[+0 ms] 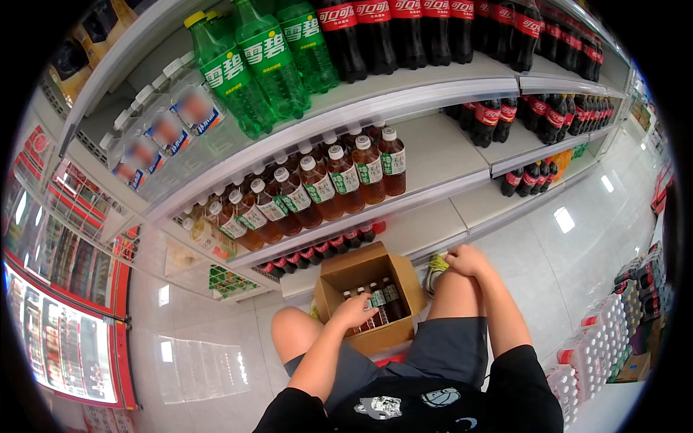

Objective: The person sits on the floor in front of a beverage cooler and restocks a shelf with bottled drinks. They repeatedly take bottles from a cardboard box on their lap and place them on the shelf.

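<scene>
My left hand reaches into an open cardboard box between my legs, over several bottles of brown tea with white caps. Its fingers are at a bottle there, but whether they grip it cannot be told. On my right knee rests my right hand, with no object visible in it. In front of me, a row of bottled tea with white caps and green-and-white labels stands on the middle shelf, with more bottles behind. Small cola bottles stand on the bottom shelf behind the box.
Large green soda bottles and cola bottles fill the upper shelf. The middle shelf's edge juts out above the box. Lit drink coolers stand at left; shrink-wrapped bottle packs are on the floor at right.
</scene>
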The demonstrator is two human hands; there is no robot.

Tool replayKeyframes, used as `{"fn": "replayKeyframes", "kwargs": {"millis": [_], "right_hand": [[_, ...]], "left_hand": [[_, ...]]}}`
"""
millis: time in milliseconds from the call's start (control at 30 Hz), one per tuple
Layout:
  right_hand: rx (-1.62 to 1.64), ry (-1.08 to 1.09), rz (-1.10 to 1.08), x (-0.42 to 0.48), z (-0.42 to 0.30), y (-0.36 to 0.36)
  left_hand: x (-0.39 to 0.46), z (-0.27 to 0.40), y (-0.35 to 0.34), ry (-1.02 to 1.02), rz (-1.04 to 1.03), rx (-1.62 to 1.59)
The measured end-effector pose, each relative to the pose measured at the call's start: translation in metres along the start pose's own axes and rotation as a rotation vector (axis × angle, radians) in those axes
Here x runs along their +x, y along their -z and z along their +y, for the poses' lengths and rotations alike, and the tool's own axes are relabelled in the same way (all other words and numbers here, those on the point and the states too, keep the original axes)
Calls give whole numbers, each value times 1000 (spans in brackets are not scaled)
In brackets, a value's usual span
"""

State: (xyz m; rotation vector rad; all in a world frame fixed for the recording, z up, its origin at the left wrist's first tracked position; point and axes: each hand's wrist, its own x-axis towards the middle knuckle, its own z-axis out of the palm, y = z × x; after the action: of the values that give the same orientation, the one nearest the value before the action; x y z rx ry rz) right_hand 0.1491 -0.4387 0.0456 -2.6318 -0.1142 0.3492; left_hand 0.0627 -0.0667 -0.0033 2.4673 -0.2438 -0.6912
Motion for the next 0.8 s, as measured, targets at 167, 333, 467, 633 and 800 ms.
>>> {"fn": "replayKeyframes", "kwargs": {"millis": [167, 333, 467, 633, 800], "right_hand": [[-203, -54, -185, -9, -19, 6], [-209, 129, -365, -20, -90, 7], [385, 314, -642, 8, -109, -8], [486, 397, -597, 38, -131, -29], [-128, 301, -381, 48, -121, -58]], "left_hand": [[14, -14, -23, -53, 4, 50], [11, -26, -21, -9, -67, 14], [21, -28, -22, 8, -76, 5], [50, -45, -36, 112, -108, 11], [59, -76, -65, 236, -127, -39]]}}
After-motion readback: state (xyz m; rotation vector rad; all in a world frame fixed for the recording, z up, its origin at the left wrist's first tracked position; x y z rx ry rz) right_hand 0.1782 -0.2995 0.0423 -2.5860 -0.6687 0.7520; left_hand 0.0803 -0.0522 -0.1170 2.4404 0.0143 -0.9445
